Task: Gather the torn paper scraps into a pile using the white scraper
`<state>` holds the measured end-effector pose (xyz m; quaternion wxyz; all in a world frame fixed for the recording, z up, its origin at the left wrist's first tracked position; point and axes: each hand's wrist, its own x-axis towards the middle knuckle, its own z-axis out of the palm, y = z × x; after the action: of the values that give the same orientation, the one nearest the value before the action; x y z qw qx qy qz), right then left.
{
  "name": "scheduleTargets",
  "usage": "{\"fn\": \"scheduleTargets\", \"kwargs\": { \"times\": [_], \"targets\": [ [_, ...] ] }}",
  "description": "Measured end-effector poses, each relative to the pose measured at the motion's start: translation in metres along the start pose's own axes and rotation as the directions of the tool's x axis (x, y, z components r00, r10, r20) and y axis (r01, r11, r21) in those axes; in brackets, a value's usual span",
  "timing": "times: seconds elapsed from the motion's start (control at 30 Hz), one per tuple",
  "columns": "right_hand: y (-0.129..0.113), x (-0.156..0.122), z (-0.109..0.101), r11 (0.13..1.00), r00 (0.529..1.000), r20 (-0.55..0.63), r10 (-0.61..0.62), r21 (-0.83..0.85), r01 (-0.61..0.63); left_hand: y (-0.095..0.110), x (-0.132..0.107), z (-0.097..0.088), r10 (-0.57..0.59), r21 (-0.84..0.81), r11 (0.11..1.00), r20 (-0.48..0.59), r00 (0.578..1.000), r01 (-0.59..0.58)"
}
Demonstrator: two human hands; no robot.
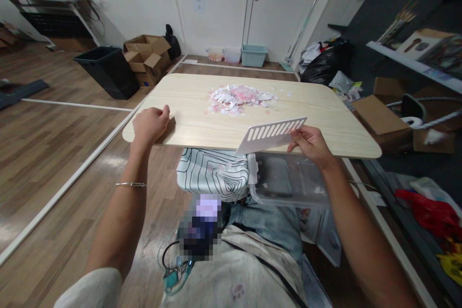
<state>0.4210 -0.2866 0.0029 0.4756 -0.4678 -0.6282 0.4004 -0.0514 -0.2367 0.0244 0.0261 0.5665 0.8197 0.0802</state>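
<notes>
My right hand (311, 145) is closed on one end of a white plastic panel (267, 142) with a row of slots along its top. The panel stands tilted on its edge at the front of the pale wooden table (321, 106). My left hand (150, 125) makes a fist at the table's left front, with no object visible in it; its inner fingers are hidden. Between the hands and farther back, a pile of small white and pink paper-like pieces (238, 97) lies spread on the tabletop.
Below the table's front edge are a clear plastic bin (292, 178) and a patterned fabric item (212, 173) across my lap. A black trash bin (108, 70) and cardboard boxes (147, 55) stand at left. More boxes (382, 110) and a black bag (328, 60) sit at right.
</notes>
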Motion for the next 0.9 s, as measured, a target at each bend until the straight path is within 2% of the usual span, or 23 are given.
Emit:
{"fn": "scheduleTargets", "kwargs": {
  "times": [0.17, 0.33, 0.9],
  "targets": [
    [-0.0010, 0.0001, -0.0015, 1.000, 1.000, 0.006, 0.011, -0.011, -0.010, -0.0004, 0.0016, 0.0029, -0.030, 0.008, 1.000, -0.012, 0.999, 0.030],
    [-0.0006, 0.0012, -0.0020, 1.000, 1.000, 0.005, 0.015, -0.017, -0.015, -0.0020, 0.0038, 0.0067, -0.011, 0.021, 1.000, -0.036, 0.999, 0.012],
    [-0.0023, 0.0013, -0.0012, 1.000, 1.000, 0.010, 0.025, -0.018, -0.025, 0.0005, -0.0011, 0.0031, 0.017, 0.059, 0.998, -0.033, 0.999, -0.015]
  ]
}}
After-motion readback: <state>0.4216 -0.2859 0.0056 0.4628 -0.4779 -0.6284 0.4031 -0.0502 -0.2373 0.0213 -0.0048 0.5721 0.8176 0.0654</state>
